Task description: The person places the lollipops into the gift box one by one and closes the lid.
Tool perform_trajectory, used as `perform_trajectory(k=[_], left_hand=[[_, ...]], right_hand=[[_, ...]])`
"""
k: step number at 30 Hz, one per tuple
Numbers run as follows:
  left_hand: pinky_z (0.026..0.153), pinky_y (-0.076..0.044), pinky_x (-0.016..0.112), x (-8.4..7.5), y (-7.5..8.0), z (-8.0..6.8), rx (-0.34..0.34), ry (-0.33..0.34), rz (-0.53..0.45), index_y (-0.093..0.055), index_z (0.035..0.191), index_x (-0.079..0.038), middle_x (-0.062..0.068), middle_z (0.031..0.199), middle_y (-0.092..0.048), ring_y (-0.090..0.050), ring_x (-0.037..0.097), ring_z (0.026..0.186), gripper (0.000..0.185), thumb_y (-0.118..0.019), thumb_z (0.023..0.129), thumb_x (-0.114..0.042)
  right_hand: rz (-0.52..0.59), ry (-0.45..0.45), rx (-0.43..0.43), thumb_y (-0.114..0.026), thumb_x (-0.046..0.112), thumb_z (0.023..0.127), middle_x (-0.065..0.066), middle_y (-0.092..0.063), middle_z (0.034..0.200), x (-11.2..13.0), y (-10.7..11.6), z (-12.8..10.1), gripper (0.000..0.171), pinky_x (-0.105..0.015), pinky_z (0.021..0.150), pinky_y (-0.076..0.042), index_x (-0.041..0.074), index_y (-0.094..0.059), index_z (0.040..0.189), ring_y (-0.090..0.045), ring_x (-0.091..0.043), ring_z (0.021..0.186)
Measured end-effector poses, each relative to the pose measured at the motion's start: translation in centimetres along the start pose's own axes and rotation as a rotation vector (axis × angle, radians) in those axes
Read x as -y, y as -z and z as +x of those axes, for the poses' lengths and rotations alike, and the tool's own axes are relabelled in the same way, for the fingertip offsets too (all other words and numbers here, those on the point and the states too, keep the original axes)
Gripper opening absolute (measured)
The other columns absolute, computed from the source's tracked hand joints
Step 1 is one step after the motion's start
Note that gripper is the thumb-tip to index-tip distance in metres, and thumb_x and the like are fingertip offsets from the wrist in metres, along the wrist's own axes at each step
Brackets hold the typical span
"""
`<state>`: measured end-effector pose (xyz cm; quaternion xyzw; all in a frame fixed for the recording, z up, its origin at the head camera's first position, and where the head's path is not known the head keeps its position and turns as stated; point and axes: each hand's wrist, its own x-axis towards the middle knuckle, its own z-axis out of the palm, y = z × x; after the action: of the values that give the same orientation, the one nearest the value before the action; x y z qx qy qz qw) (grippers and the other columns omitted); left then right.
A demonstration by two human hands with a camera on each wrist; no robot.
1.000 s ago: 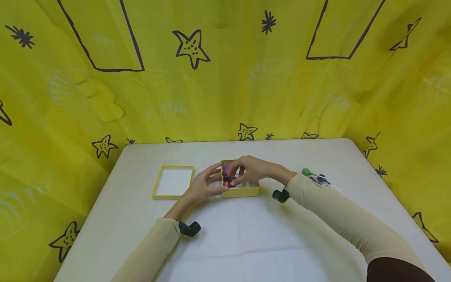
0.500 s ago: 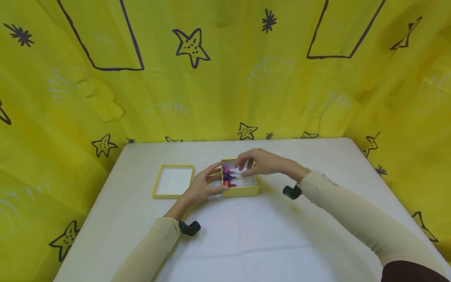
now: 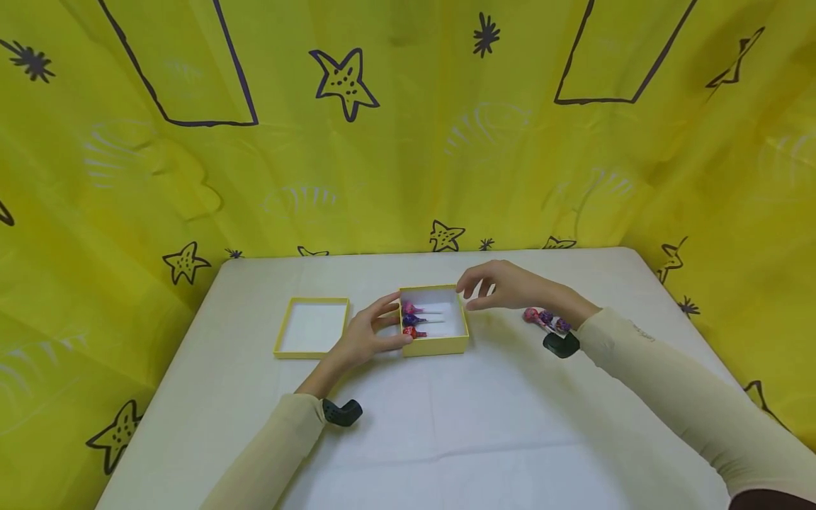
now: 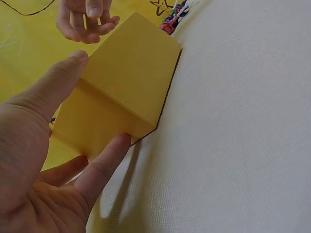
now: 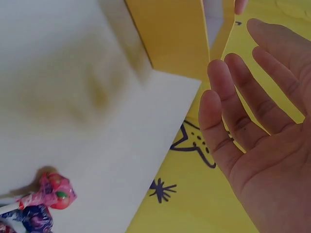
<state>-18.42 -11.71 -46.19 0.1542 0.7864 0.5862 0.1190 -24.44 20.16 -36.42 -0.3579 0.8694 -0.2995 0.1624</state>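
A small yellow box (image 3: 435, 346) sits mid-table with three lollipops lying in it: pink (image 3: 409, 308), purple (image 3: 408, 320) and red (image 3: 411, 332). My left hand (image 3: 390, 323) grips the box's left wall; in the left wrist view its thumb (image 4: 63, 73) and a finger (image 4: 109, 155) span the box (image 4: 131, 82). Just right of the box's far corner, my right hand (image 3: 469, 297) hovers open and holds nothing; its fingers (image 5: 233, 111) are spread in the right wrist view. Several loose lollipops (image 3: 545, 317) lie on the table by my right wrist.
The box's yellow lid (image 3: 312, 350) lies upturned to the left of the box. A white table (image 3: 446, 425) carries everything, and yellow star-printed cloth (image 3: 382, 142) hangs behind and at both sides. A pink lollipop (image 5: 54, 191) shows near the table's edge.
My right hand has lifted out of the box and drawn away to the right, now open. The three lollipops in the box are uncovered. The left hand has not moved.
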Motion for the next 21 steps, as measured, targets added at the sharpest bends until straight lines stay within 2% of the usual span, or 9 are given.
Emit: perform_trajectory(k=[11, 16, 21], left_hand=[[0.11, -0.045, 0.051, 0.0, 0.0, -0.1, -0.001, 0.004, -0.003, -0.038, 0.16, -0.022, 0.016, 0.156, -0.046, -0.054, 0.033, 0.136, 0.089, -0.087, 0.085, -0.022], [0.109, -0.046, 0.05, 0.0, 0.0, -0.1, 0.007, -0.001, -0.008, -0.037, 0.16, -0.02, 0.016, 0.156, -0.045, -0.054, 0.033, 0.136, 0.09, -0.087, 0.086, -0.022], [0.109, -0.046, 0.048, 0.0, 0.1, -0.1, 0.025, -0.029, -0.03, -0.035, 0.161, -0.014, 0.019, 0.157, -0.043, -0.054, 0.034, 0.136, 0.09, -0.085, 0.087, -0.015]], right_hand=[[-0.031, -0.07, -0.041, -0.079, 0.02, 0.093, 0.001, -0.072, 0.107, -1.2, 0.7, -2.3, 0.028, -0.037, 0.083, -0.058, 0.019, -0.071, 0.12, -0.069, -0.017, 0.093], [-0.039, -0.111, -0.059, -0.079, 0.02, 0.093, -0.008, -0.071, 0.112, -1.9, 0.9, -3.6, 0.035, -0.038, 0.082, -0.058, 0.019, -0.067, 0.126, -0.068, -0.018, 0.093], [-0.069, -0.157, -0.084, -0.079, 0.022, 0.092, -0.013, -0.07, 0.115, -2.9, 1.1, -4.9, 0.038, -0.034, 0.079, -0.057, 0.017, -0.066, 0.128, -0.067, -0.017, 0.091]])
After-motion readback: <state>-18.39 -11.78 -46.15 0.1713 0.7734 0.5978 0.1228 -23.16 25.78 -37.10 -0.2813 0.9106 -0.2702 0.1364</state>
